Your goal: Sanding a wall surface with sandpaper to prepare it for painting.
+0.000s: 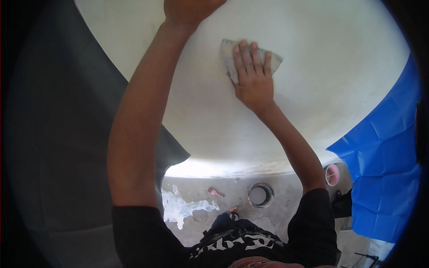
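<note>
Right hand (252,73): fingers spread flat, pressing a grey sandpaper sheet (229,52) against the white wall (313,80). Left hand (190,9): on the wall higher up, grip cut off, cannot tell. Blue sheeting (384,165) at right.

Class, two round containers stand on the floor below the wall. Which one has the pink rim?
The small tub at the right, beside the blue sheet. The other one, a dark-rimmed can, stands further left near the middle of the floor.

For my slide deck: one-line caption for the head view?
Right hand presses sandpaper sheet flat against white wall; left hand braces above.
</note>
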{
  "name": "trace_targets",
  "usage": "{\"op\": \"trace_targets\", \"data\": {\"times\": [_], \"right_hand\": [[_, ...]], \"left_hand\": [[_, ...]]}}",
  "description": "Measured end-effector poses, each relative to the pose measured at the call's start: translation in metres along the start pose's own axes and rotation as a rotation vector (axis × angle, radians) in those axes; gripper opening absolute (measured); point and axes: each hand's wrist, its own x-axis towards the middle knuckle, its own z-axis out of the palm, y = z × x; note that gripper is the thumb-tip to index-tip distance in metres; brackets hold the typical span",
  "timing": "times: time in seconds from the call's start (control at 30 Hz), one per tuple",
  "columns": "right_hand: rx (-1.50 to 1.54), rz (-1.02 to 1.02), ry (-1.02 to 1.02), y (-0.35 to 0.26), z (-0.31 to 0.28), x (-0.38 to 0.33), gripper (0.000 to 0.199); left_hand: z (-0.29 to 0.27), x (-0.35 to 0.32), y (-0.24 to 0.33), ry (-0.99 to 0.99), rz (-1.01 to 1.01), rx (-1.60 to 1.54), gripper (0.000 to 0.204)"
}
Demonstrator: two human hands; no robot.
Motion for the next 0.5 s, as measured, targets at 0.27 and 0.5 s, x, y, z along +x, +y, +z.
{"op": "trace_targets", "data": {"times": [0.27, 0.5], "right_hand": [[-0.039, -0.379, -0.39, -0.03, 0.019, -0.069, 0.069], [0.024, -0.355, -0.193, -0.03, -0.08, -0.021, 0.059]], "left_hand": [[-0.001, -0.006, -0.001, -0.037, -0.124, -0.205, 0.049], [-0.007, -0.011, -0.01, 0.026, -0.077, -0.133, 0.045]]}}
